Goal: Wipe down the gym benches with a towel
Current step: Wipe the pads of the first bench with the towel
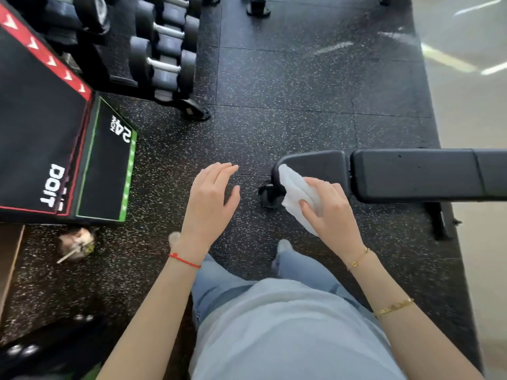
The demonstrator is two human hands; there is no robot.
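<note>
A black padded gym bench [417, 174] runs in from the right edge at mid height, its short seat pad ending near the frame's centre. My right hand [332, 212] is shut on a folded white towel [295, 193], which is pressed against the rounded left end of the seat pad. My left hand [211, 198] hovers over the floor to the left of the bench, fingers apart and empty, touching nothing. The bench's wheel and foot show below the towel.
Stacked black plyo boxes [55, 149] with red and green trim stand at the left. A dumbbell rack [162, 53] sits behind them at top left. A drink cup with a straw [76, 246] rests on the speckled rubber floor [288, 105]. My legs are at the bottom.
</note>
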